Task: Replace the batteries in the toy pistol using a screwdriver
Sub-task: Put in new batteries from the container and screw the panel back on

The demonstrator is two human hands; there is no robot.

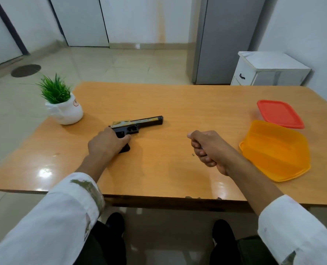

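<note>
Left of centre on the glossy orange-brown wooden surface (pixel 178 104) lies the black-and-yellow plastic toy pistol (pixel 139 124), flat on its side with the barrel pointing right, and the left hand (pixel 106 143) wraps its fingers round the handle. Right of centre, the right hand (pixel 208 150) has its fingers curled tight round a small dark item (pixel 201 148) (too hidden to name). The pistol is probably light, stiff and rather slick, so the handle looks the soundest hold.

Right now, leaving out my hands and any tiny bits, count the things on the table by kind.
toy pistol: 1
potted plant: 1
orange box: 1
red lid: 1
Total: 4
</note>
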